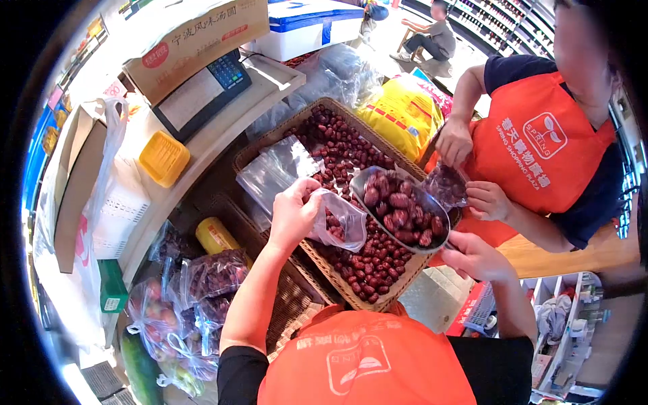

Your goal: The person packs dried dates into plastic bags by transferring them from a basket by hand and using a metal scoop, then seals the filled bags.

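The left hand [295,210] pinches a clear plastic bag [345,226]; the right hand [478,256] grips a metal scoop full of dark-red dates [403,209], over the brown wicker basket [378,305], crowded by a co-worker's hands [487,200].
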### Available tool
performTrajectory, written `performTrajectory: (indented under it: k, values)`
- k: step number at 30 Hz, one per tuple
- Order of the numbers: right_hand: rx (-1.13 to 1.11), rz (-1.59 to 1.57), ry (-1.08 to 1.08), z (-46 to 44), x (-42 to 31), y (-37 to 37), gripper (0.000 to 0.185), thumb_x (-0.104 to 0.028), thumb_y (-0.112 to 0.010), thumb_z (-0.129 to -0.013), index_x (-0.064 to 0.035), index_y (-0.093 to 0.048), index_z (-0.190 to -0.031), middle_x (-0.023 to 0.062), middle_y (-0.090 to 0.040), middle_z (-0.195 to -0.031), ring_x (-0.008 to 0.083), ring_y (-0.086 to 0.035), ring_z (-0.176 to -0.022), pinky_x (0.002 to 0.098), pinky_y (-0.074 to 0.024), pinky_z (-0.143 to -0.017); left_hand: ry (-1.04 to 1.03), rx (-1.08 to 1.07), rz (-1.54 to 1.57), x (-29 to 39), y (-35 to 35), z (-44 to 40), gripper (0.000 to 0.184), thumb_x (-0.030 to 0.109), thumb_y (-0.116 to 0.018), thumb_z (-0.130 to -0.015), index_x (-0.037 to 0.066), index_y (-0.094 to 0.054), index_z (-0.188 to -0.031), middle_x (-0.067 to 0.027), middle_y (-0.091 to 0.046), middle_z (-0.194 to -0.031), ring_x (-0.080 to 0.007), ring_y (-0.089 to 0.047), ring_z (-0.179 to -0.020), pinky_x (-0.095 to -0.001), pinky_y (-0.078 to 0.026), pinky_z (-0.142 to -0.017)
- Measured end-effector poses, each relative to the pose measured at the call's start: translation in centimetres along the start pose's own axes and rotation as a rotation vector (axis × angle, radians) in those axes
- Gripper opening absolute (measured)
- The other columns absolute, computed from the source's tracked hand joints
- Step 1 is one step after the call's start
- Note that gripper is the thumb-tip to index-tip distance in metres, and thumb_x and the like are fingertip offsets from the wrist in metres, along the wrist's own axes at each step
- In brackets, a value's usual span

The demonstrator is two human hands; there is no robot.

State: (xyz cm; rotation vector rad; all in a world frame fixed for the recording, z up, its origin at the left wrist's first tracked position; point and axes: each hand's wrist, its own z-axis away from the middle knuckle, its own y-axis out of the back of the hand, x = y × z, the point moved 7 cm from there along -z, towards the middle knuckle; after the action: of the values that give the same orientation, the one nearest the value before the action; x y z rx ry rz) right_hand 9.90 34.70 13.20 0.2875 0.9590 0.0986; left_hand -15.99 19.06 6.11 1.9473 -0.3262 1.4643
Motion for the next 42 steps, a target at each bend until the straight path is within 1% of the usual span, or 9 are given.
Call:
performTrajectory:
  k: [6,7,11,18,24,30,32,36,42]
  values:
    - [-0.101,0.349,0.084,1.5,-2.8,-1.8,0.024,-0.024,-0.054,-0.09,-0.0002,-0.054,-0.096,0.0098,-0.058,-0.07,0.0163,-0.056,-0.06,0.0316,-0.0471,-0.057,-0.043,0.001,-0.022,1.9,-0.3,0.3,0.016,0.012,-0.062,-0.08,0.001,-0.064,-0.091,-0.0157,-0.065,-0.069,-0.0216,-0.064,-0.061,-0.031,-0.049,-0.06]
    - [-0.104,0.453,-0.001,1.2,-3.8,-2.1,0.026,-0.024,-0.053,-0.089,0.0013,-0.054,-0.094,0.0198,-0.059,-0.073,0.0289,-0.061,-0.066,0.0388,-0.0485,-0.062,-0.026,-0.007,-0.016,1.9,-0.4,0.4,0.016,0.011,-0.062,-0.079,0.001,-0.064,-0.091,-0.0163,-0.066,-0.071,-0.0238,-0.065,-0.063,-0.0319,-0.05,-0.061]
    - [-0.089,0.765,0.017,-1.2,-5.5,-1.9,0.028,-0.024,-0.049,-0.087,0.003,-0.056,-0.089,0.0266,-0.061,-0.082,0.0407,-0.062,-0.078,0.0459,-0.0482,-0.07,-0.05,-0.011,-0.038,2.0,-0.5,0.8,0.015,0.01,-0.063,-0.077,0.001,-0.064,-0.09,-0.0166,-0.065,-0.071,-0.0255,-0.065,-0.063,-0.0332,-0.05,-0.063]
    - [-0.129,1.182,-0.16,-3.7,-9.3,0.1,0.029,-0.029,-0.052,-0.086,-0.0008,-0.059,-0.086,0.0217,-0.063,-0.081,0.0374,-0.062,-0.08,0.0479,-0.0457,-0.073,-0.024,-0.029,-0.059,1.5,-0.8,0.3,0.015,0.011,-0.063,-0.076,0.001,-0.064,-0.088,-0.0171,-0.065,-0.072,-0.0281,-0.065,-0.065,-0.0358,-0.05,-0.064]
    - [-0.11,1.322,-0.049,-1.5,-12.1,1.0,0.028,-0.024,-0.052,-0.084,0.0026,-0.061,-0.085,0.0237,-0.063,-0.08,0.0392,-0.063,-0.078,0.0463,-0.0498,-0.073,0.012,-0.024,0.0,0.9,-0.7,-0.3,0.015,0.012,-0.063,-0.08,0.0,-0.065,-0.089,-0.0152,-0.065,-0.069,-0.0214,-0.064,-0.063,-0.0331,-0.05,-0.063]
    - [0.164,0.791,0.13,1.9,-9.3,2.5,0.023,-0.019,-0.051,-0.087,0.0032,-0.054,-0.082,0.0154,-0.056,-0.063,0.0326,-0.058,-0.057,0.0441,-0.0483,-0.06,0.107,0.119,0.286,-4.0,3.5,-1.2,0.01,0.009,-0.062,-0.087,-0.001,-0.064,-0.086,0.0006,-0.061,-0.073,-0.0047,-0.052,-0.066,-0.0215,-0.043,-0.059]
    - [0.216,0.502,-0.272,2.4,-4.1,2.3,0.024,-0.02,-0.049,-0.088,0.0029,-0.054,-0.084,0.0134,-0.056,-0.063,0.0278,-0.059,-0.054,0.0416,-0.0488,-0.056,0.088,0.106,0.359,-5.1,4.6,-0.9,0.009,0.008,-0.061,-0.088,0.0,-0.062,-0.087,0.0021,-0.061,-0.076,-0.0038,-0.052,-0.068,-0.0194,-0.041,-0.061]
    - [-0.058,0.583,-0.39,-0.5,6.7,0.0,0.028,-0.026,-0.048,-0.087,0.0011,-0.055,-0.088,0.0084,-0.056,-0.062,0.0179,-0.061,-0.054,0.032,-0.0485,-0.049,0.102,0.082,0.369,-3.1,4.2,0.5,0.009,0.008,-0.06,-0.09,0.0,-0.061,-0.087,0.0026,-0.059,-0.076,-0.0028,-0.051,-0.068,-0.0183,-0.041,-0.062]
    - [-0.241,0.563,-0.472,-5.5,9.0,-3.0,0.03,-0.025,-0.045,-0.086,0.0021,-0.058,-0.086,0.0137,-0.061,-0.065,0.0227,-0.063,-0.054,0.0379,-0.0502,-0.052,0.13,0.043,0.438,-2.2,4.0,1.9,0.01,0.009,-0.058,-0.092,-0.001,-0.059,-0.09,-0.0001,-0.062,-0.081,-0.0036,-0.054,-0.071,-0.0182,-0.043,-0.065]
